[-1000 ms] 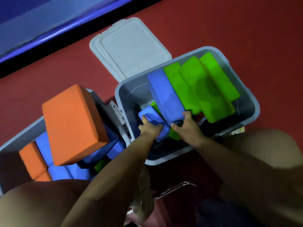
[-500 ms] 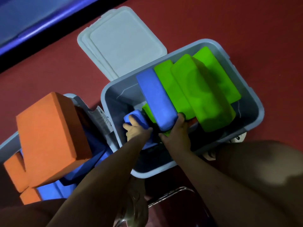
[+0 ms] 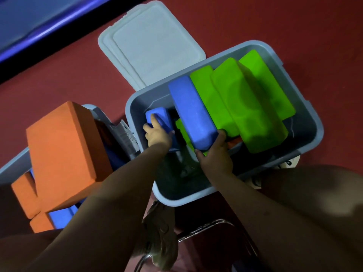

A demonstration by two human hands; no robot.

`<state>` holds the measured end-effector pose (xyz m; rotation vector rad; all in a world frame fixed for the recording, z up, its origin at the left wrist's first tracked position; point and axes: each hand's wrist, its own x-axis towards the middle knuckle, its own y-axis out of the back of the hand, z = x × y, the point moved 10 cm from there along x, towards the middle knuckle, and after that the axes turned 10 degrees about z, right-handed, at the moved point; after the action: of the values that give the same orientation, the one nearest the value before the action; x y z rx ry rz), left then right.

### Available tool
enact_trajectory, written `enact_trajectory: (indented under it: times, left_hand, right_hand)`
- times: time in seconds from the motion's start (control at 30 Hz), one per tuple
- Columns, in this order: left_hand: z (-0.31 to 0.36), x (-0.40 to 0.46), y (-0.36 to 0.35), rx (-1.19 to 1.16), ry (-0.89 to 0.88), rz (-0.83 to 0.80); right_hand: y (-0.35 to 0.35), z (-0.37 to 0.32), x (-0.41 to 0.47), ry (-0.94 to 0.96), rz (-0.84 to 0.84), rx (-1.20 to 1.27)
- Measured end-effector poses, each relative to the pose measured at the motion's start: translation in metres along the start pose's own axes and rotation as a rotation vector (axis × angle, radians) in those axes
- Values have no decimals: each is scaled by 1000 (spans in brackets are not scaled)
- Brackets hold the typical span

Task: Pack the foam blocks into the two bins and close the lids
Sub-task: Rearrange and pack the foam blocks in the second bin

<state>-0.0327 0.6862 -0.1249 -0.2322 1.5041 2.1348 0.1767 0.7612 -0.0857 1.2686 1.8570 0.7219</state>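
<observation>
Inside the right grey plastic bin (image 3: 306, 118), our left hand (image 3: 157, 134) seemingly curls over a small blue foam block (image 3: 158, 117); our right hand (image 3: 215, 154) grips the near end of a long blue foam block (image 3: 191, 112), its axis running near-to-far.

Red-carpeted indoor floor (image 3: 294, 26), maybe playroom

Blocks (image 3: 231, 99) in right bin (image 3: 312, 122); lid (image 3: 155, 44) behind.
</observation>
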Motion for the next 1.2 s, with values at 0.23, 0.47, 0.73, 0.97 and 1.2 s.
enact_trajectory:
  times: [0.23,0.47,0.73,0.97,1.2]
  left_hand:
    - [4,22,18,31,84,30]
    - [4,24,3,-38,76,13]
    - [4,14,42,-294,83,-3]
    - [-16,-106,28,-920,425,-488]
    - [-20,-180,31,-1033,484,-834]
  right_hand:
    - [-3,-4,-5,4,-32,-10]
    - [19,-36,-8,195,45,-159]
    - [68,-78,-12,413,339,-236]
    - [92,-113,-33,466,262,-296]
    - [96,-155,-46,424,30,-418]
